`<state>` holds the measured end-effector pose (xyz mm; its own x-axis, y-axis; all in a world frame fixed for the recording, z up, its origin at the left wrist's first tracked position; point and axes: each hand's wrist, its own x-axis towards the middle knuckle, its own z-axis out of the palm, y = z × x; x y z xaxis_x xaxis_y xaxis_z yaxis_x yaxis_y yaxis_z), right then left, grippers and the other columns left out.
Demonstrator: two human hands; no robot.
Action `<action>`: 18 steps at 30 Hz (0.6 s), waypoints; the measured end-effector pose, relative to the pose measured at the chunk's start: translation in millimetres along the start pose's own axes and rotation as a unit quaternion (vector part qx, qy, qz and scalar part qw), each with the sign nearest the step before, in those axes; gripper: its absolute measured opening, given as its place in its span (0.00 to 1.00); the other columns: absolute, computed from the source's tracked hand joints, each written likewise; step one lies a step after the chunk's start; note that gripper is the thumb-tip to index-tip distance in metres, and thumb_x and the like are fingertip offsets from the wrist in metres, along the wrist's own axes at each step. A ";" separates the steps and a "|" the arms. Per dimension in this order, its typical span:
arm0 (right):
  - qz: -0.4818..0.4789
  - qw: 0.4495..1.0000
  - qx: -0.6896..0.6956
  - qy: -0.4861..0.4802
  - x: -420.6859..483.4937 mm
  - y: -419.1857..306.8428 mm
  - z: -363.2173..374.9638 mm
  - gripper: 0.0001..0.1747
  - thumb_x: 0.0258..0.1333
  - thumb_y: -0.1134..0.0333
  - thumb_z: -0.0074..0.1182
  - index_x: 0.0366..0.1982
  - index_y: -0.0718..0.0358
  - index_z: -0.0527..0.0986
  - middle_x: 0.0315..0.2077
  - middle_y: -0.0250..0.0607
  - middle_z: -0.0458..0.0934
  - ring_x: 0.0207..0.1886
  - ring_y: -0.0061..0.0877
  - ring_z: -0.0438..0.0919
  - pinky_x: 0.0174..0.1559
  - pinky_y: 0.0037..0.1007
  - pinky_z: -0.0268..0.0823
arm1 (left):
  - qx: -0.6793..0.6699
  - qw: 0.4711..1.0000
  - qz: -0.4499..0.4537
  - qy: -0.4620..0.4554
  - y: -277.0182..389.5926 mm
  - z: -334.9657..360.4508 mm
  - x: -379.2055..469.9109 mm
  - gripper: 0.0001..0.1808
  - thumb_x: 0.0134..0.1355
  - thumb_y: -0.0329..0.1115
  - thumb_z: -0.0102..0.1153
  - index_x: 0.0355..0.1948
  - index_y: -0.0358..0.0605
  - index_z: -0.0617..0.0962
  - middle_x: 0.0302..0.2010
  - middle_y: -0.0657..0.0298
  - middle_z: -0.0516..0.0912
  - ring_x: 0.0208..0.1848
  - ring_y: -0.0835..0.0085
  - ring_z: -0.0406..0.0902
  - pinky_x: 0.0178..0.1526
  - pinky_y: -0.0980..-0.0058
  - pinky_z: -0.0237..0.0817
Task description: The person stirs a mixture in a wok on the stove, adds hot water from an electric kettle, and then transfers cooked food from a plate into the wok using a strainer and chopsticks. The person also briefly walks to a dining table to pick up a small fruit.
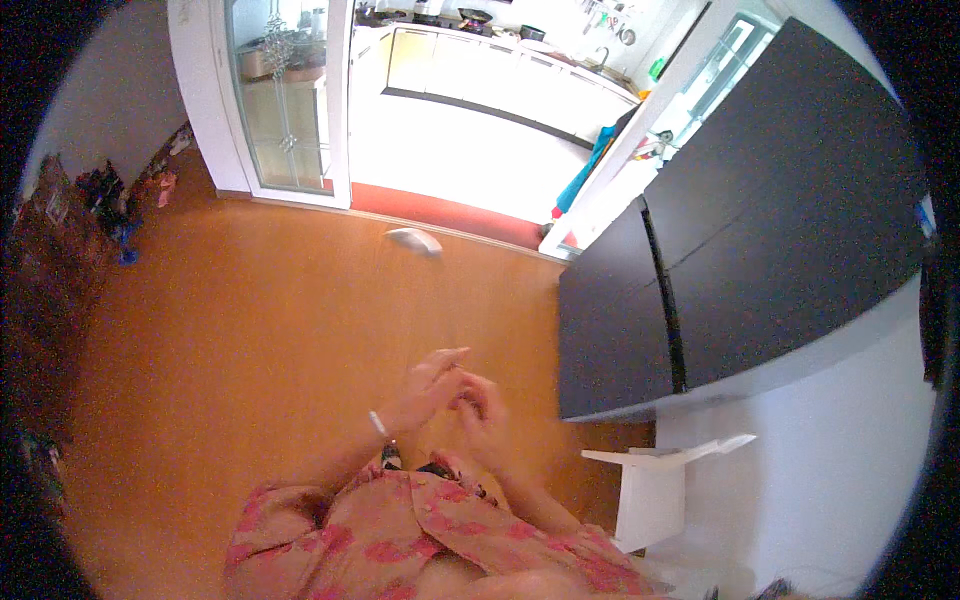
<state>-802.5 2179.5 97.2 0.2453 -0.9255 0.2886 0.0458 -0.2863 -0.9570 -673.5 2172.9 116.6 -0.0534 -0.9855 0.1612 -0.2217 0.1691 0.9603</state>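
My left hand (pixel 431 382), with a pale bracelet (pixel 377 424) on its wrist, is raised in front of my body. My right hand (pixel 480 405) meets it from the other side, its fingers curved. The two hands overlap in the picture, and motion blur hides exactly where they touch. Nothing held shows in either one. Below them is my pink floral garment (pixel 420 517), with dark footwear (pixel 391 456) partly visible past its hem. Ahead on the wooden floor (pixel 300 322) lies a blurred white curved object (pixel 415 241), close to the door sill.
A glazed door (pixel 289 112) frames the kitchen opening, with white cabinets (pixel 487 71) beyond. To the right stands a large dark-doored refrigerator (pixel 750 210). A white stool or small chair (pixel 651 495) is nearer me. Bags and clutter (pixel 105 195) line the left wall.
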 end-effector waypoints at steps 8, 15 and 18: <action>0.175 0.964 0.027 0.198 170.0 68.8 -103.5 0.18 0.52 0.74 0.42 0.47 0.62 0.61 0.25 0.31 0.71 0.17 0.08 0.59 0.17 0.11 0.49 | 0.107 0.991 -0.026 -0.080 -98.5 -75.1 225.8 0.16 0.59 0.39 0.45 0.37 0.37 0.76 0.39 0.55 0.77 0.44 0.64 0.72 0.48 0.72 0.61; 0.166 0.971 0.059 0.163 390.7 114.7 -109.8 0.18 0.52 0.74 0.42 0.47 0.64 0.61 0.24 0.32 0.71 0.15 0.08 0.58 0.16 0.11 0.47 | 0.120 0.976 -0.160 0.089 -169.7 -214.2 336.7 0.15 0.56 0.38 0.48 0.39 0.38 0.75 0.36 0.60 0.77 0.39 0.69 0.74 0.42 0.74 0.64; 0.176 0.975 0.072 0.119 498.2 130.1 -105.2 0.18 0.52 0.75 0.42 0.47 0.64 0.61 0.25 0.33 0.71 0.15 0.08 0.57 0.15 0.10 0.46 | 0.019 0.956 -0.219 0.192 -191.6 -242.7 368.6 0.14 0.57 0.37 0.46 0.38 0.38 0.76 0.33 0.65 0.77 0.35 0.80 0.73 0.37 0.82 0.63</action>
<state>-776.2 1655.1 119.3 0.0395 -0.9963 -0.0762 0.1389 0.0809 -0.9870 -414.4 1773.5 47.3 0.4129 -0.8935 -0.1768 -0.1761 -0.2688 0.9470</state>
